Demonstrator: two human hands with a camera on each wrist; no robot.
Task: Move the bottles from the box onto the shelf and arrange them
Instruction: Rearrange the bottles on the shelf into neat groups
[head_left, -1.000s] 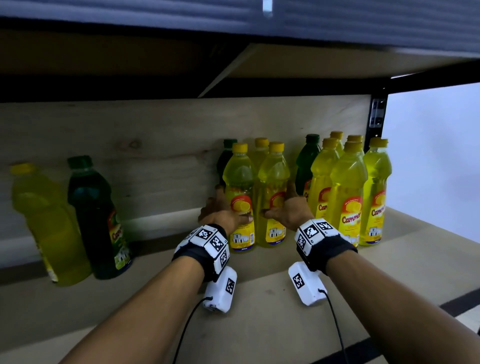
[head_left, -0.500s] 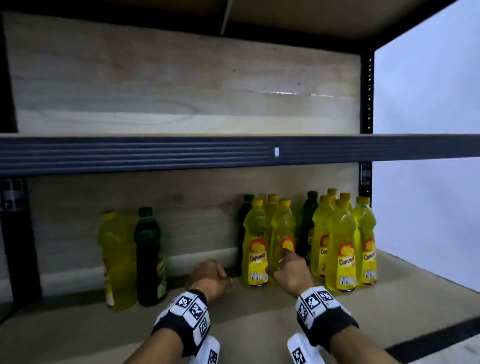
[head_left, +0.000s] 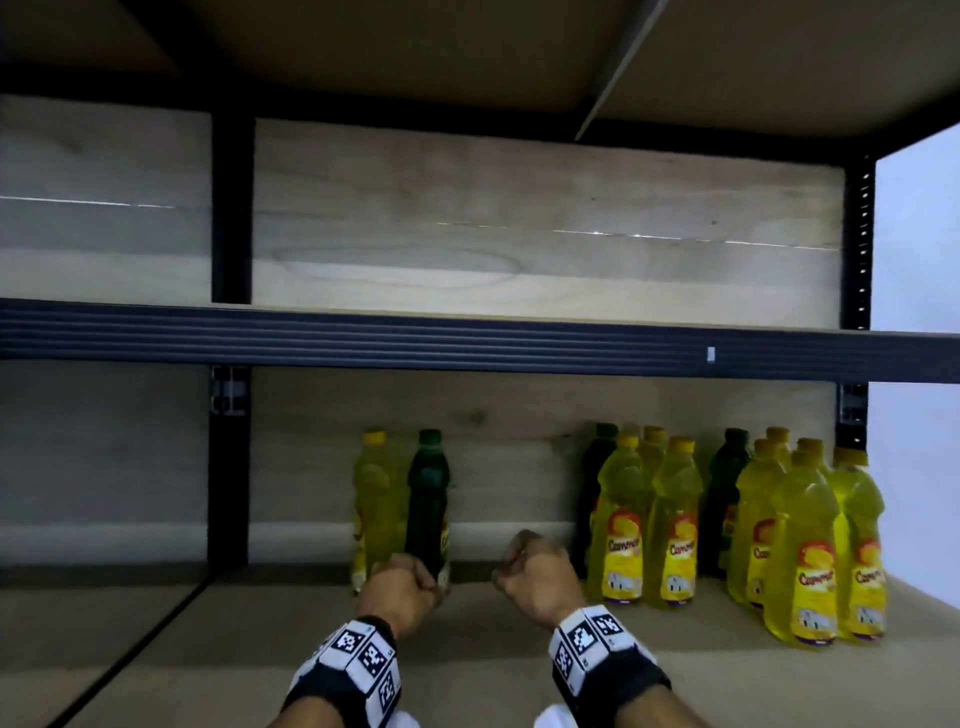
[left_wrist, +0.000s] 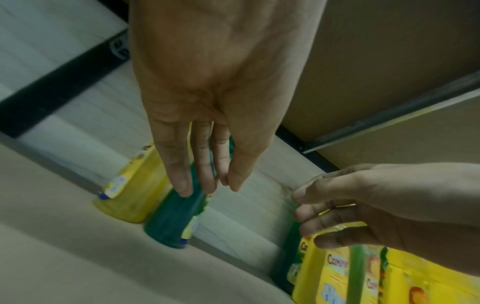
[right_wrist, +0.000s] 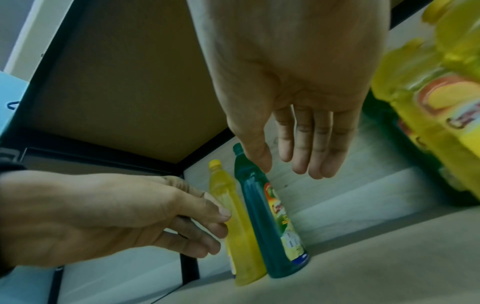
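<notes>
Bottles stand on the wooden shelf (head_left: 519, 654). At the left, a yellow bottle (head_left: 375, 499) and a dark green bottle (head_left: 429, 493) stand side by side. A middle group (head_left: 647, 525) and a right group (head_left: 805, 551) are mostly yellow, with green ones behind. My left hand (head_left: 415, 577) hovers low in front of the green bottle (left_wrist: 168, 222), fingers relaxed, holding nothing. Whether it touches the bottle I cannot tell. My right hand (head_left: 514, 564) hangs empty between the left pair and the middle group, its fingers (right_wrist: 301, 156) loose. No box is in view.
A dark metal beam (head_left: 467, 338) of the upper shelf runs across above the bottles. A black upright post (head_left: 228, 467) stands to the left of the pair. The shelf ends at the right against a white wall (head_left: 914, 467).
Both hands have let go of the middle yellow bottles and drawn back leftward. My left hand now sits by the left pair. The view has pulled back and tilted up.
</notes>
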